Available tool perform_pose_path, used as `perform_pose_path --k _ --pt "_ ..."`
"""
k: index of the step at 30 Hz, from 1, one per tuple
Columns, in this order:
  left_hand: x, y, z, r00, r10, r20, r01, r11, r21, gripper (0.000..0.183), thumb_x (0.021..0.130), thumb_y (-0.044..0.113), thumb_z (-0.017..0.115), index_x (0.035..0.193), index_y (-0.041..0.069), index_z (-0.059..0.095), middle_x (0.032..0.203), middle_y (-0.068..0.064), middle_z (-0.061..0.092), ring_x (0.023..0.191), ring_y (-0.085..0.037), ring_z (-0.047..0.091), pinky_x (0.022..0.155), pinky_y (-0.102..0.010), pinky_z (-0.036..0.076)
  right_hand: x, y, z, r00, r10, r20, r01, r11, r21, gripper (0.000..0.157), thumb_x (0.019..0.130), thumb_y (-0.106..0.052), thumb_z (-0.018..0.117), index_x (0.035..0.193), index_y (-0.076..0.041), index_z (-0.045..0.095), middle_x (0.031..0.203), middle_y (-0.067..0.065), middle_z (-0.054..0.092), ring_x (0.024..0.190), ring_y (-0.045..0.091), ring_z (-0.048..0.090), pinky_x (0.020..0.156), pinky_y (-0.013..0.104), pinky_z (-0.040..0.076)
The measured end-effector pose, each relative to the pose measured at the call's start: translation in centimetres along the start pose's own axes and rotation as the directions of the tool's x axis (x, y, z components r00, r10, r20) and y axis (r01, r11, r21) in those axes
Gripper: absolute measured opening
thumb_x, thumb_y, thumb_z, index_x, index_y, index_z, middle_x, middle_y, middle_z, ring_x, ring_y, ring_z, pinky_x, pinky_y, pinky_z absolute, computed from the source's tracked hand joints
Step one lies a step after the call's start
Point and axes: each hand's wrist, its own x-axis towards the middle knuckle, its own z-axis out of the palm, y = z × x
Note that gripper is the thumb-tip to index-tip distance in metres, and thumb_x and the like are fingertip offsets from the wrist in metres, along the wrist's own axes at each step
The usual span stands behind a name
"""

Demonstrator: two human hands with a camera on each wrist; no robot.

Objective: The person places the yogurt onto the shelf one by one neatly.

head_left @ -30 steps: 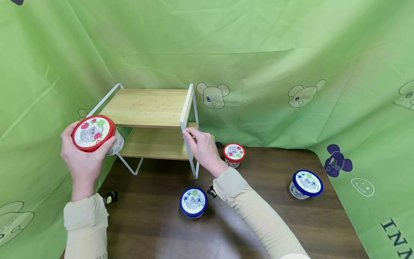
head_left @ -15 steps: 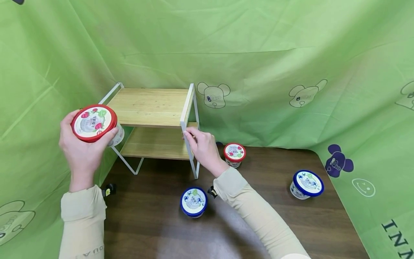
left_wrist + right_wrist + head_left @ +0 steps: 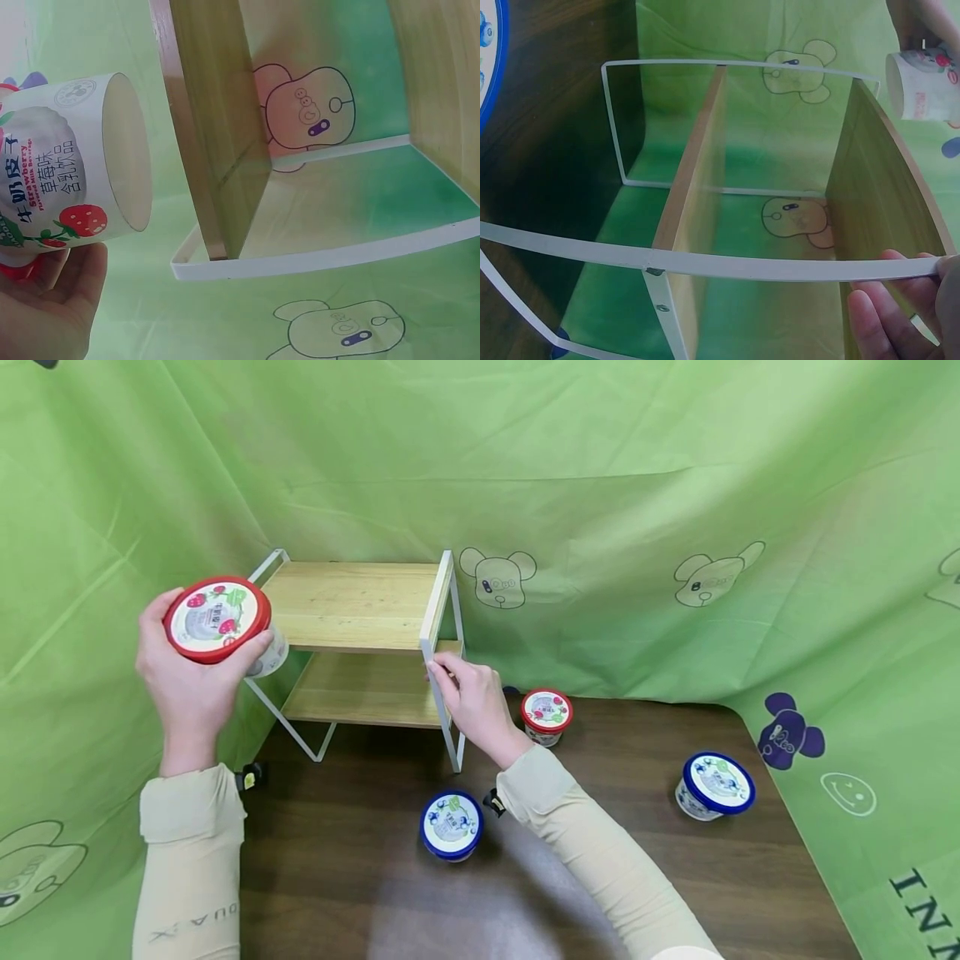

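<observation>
From afar I watch the left hand (image 3: 183,689) grip a round, red-lidded white paper tub (image 3: 217,620) near the front left corner of the two-tier wooden shelf (image 3: 352,606), the right hand (image 3: 480,706) pinching its white metal frame (image 3: 437,602); a slackened grip could drop the tub

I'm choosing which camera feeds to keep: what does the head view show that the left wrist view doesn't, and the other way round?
Only the head view: the right hand, one blue-lidded tub in front of the shelf, another blue-lidded tub farther right, a loose red-lidded tub, and the brown tabletop.

Only the left wrist view: the pale base of the held tub, plus readable "Strawberry" lettering on its side.

Both: the left hand gripping that tub, the shelf, and green cloth.
</observation>
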Motion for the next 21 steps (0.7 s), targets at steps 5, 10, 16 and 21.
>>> perform_pose_path --k 5,10,16,21 --pt "0.7 0.4 0.3 1.0 -0.008 0.012 0.008 1.0 -0.001 0.085 0.069 0.025 0.094 0.141 0.019 0.05 0.135 0.003 0.057 0.12 -0.012 0.05 0.101 -0.022 0.042 0.0 0.0 0.0 1.0 -0.008 -0.002 0.008 1.0 -0.004 0.018 0.106 -0.02 0.059 0.102 -0.01 0.072 0.087 -0.001 0.074 0.063 0.008 0.06 0.055 0.027 0.048" --pt "1.3 1.1 0.7 1.0 0.003 0.013 -0.003 1.0 -0.016 0.084 0.069 0.025 0.094 0.141 0.019 0.051 0.134 0.003 0.057 0.119 -0.011 0.05 0.1 -0.022 0.042 0.1 0.1 -0.1 1.0 -0.012 -0.014 0.012 1.0 -0.02 0.017 0.106 -0.019 0.059 0.102 -0.01 0.072 0.085 -0.002 0.073 0.059 0.008 0.056 0.054 0.028 0.046" --pt "1.9 1.3 0.9 1.0 0.012 0.016 -0.012 1.0 -0.013 0.083 0.069 0.027 0.093 0.141 0.02 0.051 0.134 0.004 0.058 0.118 -0.011 0.051 0.1 -0.022 0.043 0.1 0.2 -0.1 1.0 -0.006 -0.008 0.006 1.0 -0.018 0.016 0.106 -0.019 0.059 0.103 -0.01 0.072 0.084 -0.002 0.073 0.059 0.009 0.055 0.054 0.029 0.046" --pt "2.1 2.0 1.0 1.0 -0.013 0.001 0.013 0.999 -0.045 0.082 0.069 0.024 0.094 0.139 0.019 0.052 0.134 0.002 0.058 0.119 -0.011 0.05 0.101 -0.022 0.042 0.1 0.1 0.0 1.0 0.002 -0.003 -0.002 1.0 -0.013 0.017 0.106 -0.019 0.059 0.103 -0.009 0.072 0.084 -0.002 0.073 0.059 0.009 0.055 0.054 0.029 0.046"
